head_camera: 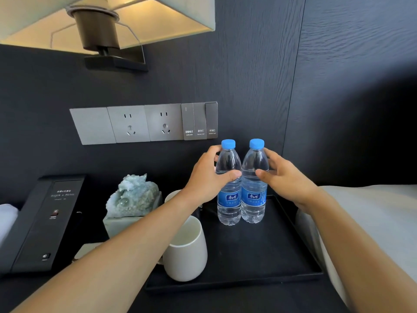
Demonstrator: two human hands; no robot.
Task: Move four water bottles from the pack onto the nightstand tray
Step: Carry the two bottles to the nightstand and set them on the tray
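Two bare forearms reach up from the bottom edge toward the dark tray [300,265] on the nightstand. At the tray's twelve o'clock end, two water bottles stand upright, side by side and touching, blue caps up, long axes vertical. The left hand [208,175] wraps the left bottle [228,184] at its shoulder, thumb across the front. The right hand [285,177] curls about the right bottle [253,181], fingers partly spread; whether it grips or is letting go cannot be told. Each bottle lies at twelve o'clock from its hand. A white cup [187,249] sits at the tray's nine o'clock edge. The pack is out of view; judging by the count, two bottles remain to fetch.
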